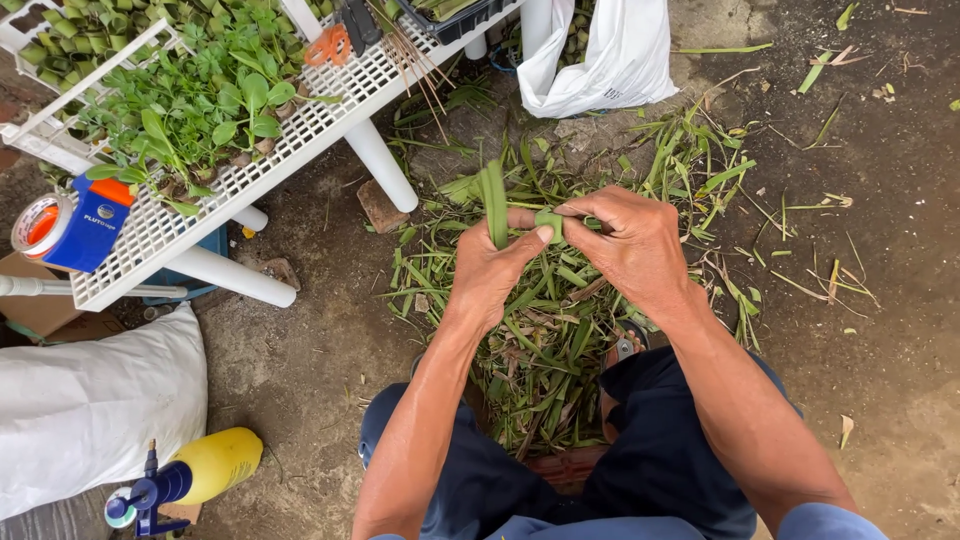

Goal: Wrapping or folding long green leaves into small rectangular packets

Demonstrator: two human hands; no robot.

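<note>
My left hand (490, 270) and my right hand (632, 245) meet in front of me over a pile of cut green leaves (560, 330) on the ground. Both pinch one long green leaf strip (494, 200). Its free end stands up from my left thumb, and a folded part (549, 222) sits between the fingertips of both hands. My knees in dark shorts frame the bottom of the pile.
A white lattice rack (250, 170) at upper left carries small green seedlings (200, 100), orange scissors (328, 45) and a tape dispenser (70, 228). A white plastic bag (610, 55) hangs above, a white sack (90, 410) and a yellow spray bottle (205, 467) lie lower left.
</note>
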